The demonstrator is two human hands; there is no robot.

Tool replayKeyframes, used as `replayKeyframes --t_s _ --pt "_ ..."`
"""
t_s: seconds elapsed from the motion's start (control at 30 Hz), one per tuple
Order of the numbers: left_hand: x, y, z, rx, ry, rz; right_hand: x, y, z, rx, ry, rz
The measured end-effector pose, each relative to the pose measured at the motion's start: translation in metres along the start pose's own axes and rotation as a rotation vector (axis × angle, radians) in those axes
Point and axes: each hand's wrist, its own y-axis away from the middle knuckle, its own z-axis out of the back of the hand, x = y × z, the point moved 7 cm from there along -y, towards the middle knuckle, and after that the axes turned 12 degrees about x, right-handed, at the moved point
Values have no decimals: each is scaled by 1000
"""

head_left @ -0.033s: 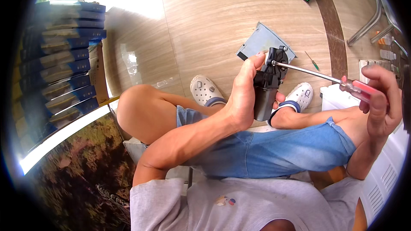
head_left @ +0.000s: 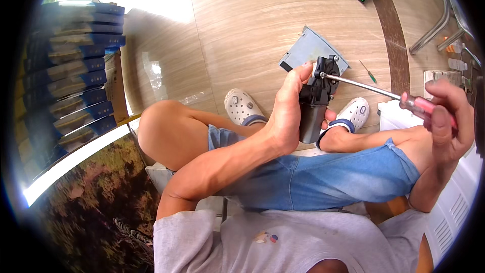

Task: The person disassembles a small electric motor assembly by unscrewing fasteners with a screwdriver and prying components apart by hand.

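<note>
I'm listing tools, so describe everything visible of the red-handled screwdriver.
The screwdriver has a pinkish-red handle, clear-looking toward the front, and a long, straight, silvery shaft that looks metal. It slants across the picture, handle lower right. The right grip holds and partly hides the handle. The tip is at the upper part of a black device; its shape is too small to tell.

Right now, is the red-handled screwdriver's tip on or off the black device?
On, apparently: the screwdriver reaches across, and its shaft's end meets the black device near the top.
</note>
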Motion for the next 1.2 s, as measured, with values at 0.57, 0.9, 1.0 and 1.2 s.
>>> replayKeyframes --t_s 0.57,0.9,1.0,1.2 --pt "2 3 0 -21 -16 8 -11 1 3 -38 -118 7" --pt "4 3 -4 -16 21 45 -9 -9 6 35 -104 96" --pt "5 3 -4 10 16 43 1 -9 -1 -48 -40 171" --pt "4 2 -7 11 -2 44 8 -14 0 31 -263 202"
